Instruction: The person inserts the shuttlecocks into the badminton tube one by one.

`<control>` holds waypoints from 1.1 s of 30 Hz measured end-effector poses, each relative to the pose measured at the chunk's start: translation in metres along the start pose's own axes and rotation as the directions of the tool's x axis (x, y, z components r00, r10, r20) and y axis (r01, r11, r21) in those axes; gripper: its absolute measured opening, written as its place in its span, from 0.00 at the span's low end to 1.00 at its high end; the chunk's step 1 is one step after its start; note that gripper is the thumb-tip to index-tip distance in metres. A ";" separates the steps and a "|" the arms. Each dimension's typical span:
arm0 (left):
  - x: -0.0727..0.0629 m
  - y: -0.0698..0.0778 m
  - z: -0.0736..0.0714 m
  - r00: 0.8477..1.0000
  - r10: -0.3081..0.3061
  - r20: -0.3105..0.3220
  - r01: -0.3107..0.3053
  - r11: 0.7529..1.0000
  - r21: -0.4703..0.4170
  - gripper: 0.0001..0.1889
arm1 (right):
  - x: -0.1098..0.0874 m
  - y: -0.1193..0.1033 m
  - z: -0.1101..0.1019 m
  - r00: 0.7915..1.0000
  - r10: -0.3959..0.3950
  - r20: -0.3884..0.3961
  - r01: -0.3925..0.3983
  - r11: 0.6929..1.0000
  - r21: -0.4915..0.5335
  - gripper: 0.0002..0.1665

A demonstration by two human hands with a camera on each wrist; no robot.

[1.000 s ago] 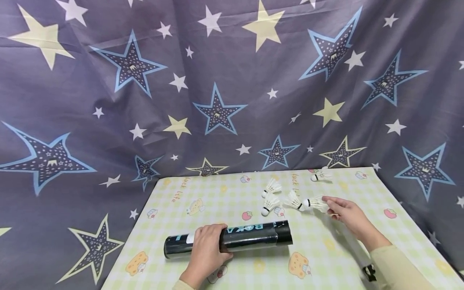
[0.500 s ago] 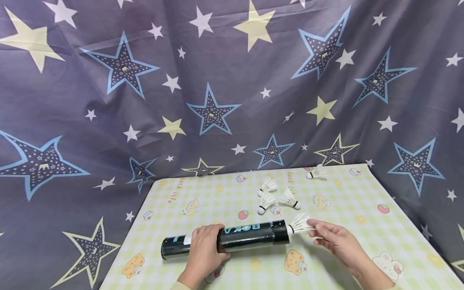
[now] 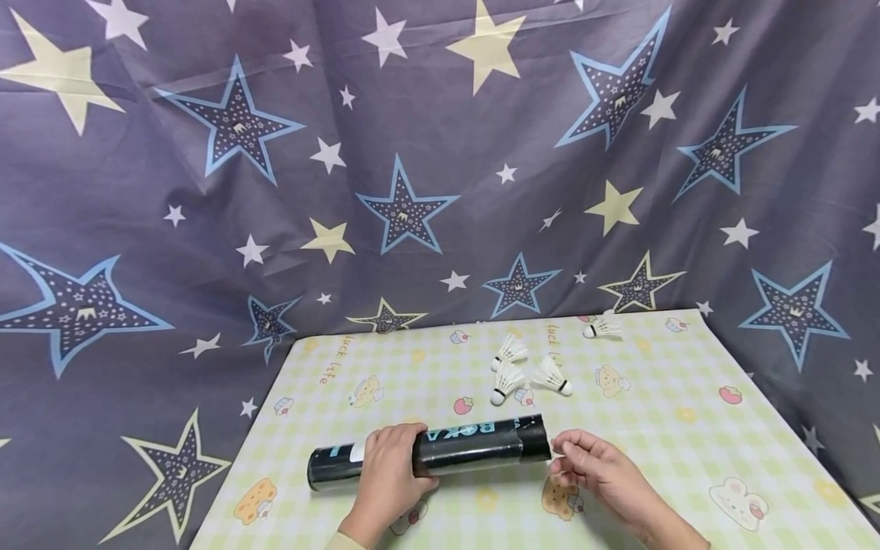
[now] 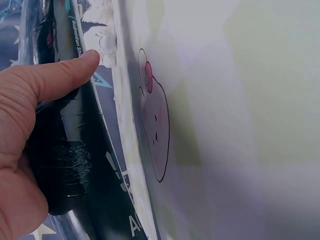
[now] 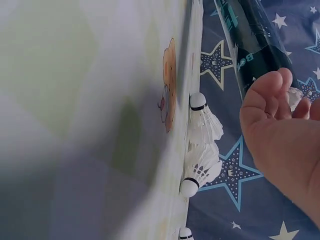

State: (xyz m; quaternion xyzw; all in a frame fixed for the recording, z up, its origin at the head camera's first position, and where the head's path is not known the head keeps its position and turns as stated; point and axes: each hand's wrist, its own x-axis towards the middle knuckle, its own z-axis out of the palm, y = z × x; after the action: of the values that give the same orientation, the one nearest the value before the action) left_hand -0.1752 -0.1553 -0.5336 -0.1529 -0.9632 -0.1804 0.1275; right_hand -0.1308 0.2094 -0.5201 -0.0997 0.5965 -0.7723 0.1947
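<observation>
A dark shuttlecock tube (image 3: pixel 474 444) with blue lettering lies slanted low over the table, its mouth toward the right. My left hand (image 3: pixel 390 467) grips it around the middle; the left wrist view shows the thumb (image 4: pixel 70 75) laid along the dark wall. At the mouth is my right hand (image 3: pixel 598 470), its fingertips right at the rim. Those fingers pinch the feather end of a white shuttlecock (image 5: pixel 295 97), most of which is hidden inside the tube. Behind the tube, a loose group of shuttlecocks (image 3: pixel 506 383) rests on the table.
One more shuttlecock (image 3: pixel 603 328) lies apart near the table's back edge. The table has a green-checked cloth (image 3: pixel 660 451) with printed cartoon figures. A dark curtain (image 3: pixel 447 137) patterned with stars hangs behind and beside it.
My right hand has brought a shuttlecock from the group leftward to the tube's mouth and pushed it most of the way in. My left hand and the tube stay in place.
</observation>
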 end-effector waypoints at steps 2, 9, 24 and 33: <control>0.000 0.000 0.000 1.000 -0.003 -0.002 0.003 1.000 -0.003 0.44 | 0.000 0.000 0.000 0.999 0.004 -0.049 -0.005 1.000 -0.017 0.09; 0.000 -0.001 0.000 1.000 -0.012 -0.002 0.012 1.000 -0.008 0.45 | 0.000 0.003 0.001 0.990 -0.050 -0.129 0.031 0.990 -0.140 0.13; 0.001 0.003 0.000 0.999 0.004 -0.034 -0.004 1.000 -0.010 0.45 | 0.011 0.004 0.025 0.958 -0.054 -0.283 0.001 0.983 -0.183 0.16; -0.001 0.002 0.002 0.999 0.019 -0.045 -0.019 1.000 -0.003 0.46 | 0.010 0.000 0.021 0.999 -0.011 -0.043 0.004 0.986 -0.166 0.29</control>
State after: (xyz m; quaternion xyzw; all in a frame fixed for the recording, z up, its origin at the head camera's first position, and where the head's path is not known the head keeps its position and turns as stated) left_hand -0.1742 -0.1527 -0.5350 -0.1583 -0.9582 -0.1843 0.1508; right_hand -0.1315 0.1869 -0.5158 -0.1009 0.6624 -0.7227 0.1696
